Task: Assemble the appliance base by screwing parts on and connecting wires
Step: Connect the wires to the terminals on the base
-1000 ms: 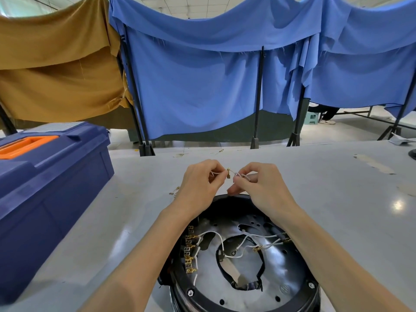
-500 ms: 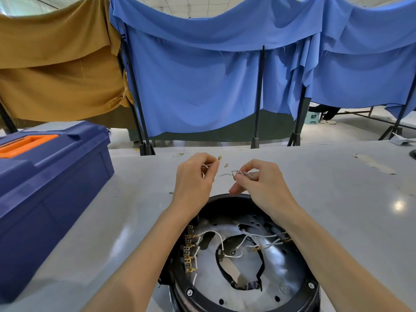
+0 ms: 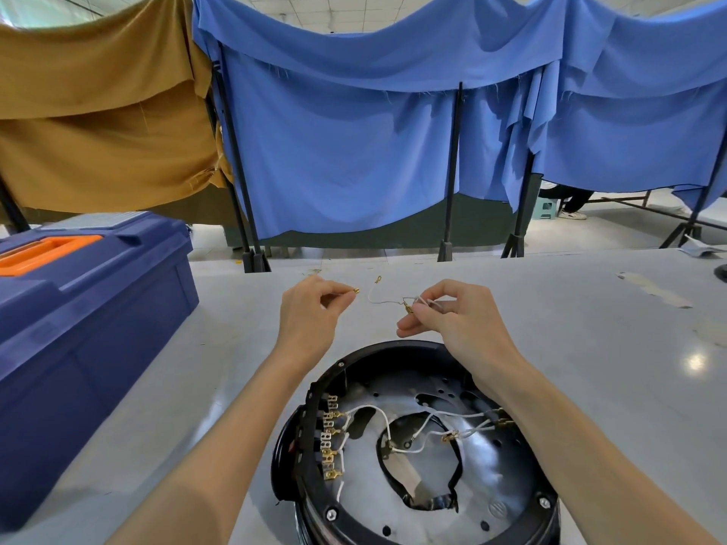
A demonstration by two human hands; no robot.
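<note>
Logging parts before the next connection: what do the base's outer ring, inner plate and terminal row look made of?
Outer ring: black with a dull sheen, likely moulded plastic. Inner plate: bare metal, shiny grey, mirroring light, punched with holes. Terminal row: gold-coloured metal, perhaps brass or plated; it glints.

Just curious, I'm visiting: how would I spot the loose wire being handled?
Start at the round black appliance base on the table. Beyond its far rim, the right hand pinches a thin white wire. Unlike the wires inside the base, it curls free in the air, brass-tipped.
</note>
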